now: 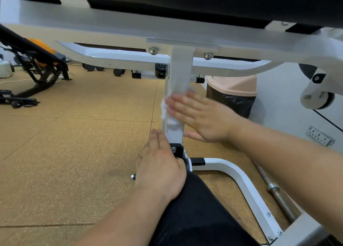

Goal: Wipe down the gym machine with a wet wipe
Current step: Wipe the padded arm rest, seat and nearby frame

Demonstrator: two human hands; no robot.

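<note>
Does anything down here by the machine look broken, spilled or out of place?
Nothing looks broken or spilled. The right hand presses a wet wipe flat against the white upright post. The one stray item is a metal barbell bar lying loose on the floor beside the white base frame.

White machine frame point(179, 73) and white wipe point(168, 112), speckled tan floor point(74, 143), pink-lidded bin point(233, 85) lined in black.

cork-brown tiled floor point(74, 134) under white machine base point(241, 179), steel barbell point(278, 193), lidded bin point(232, 97), black bench point(37, 69)
</note>
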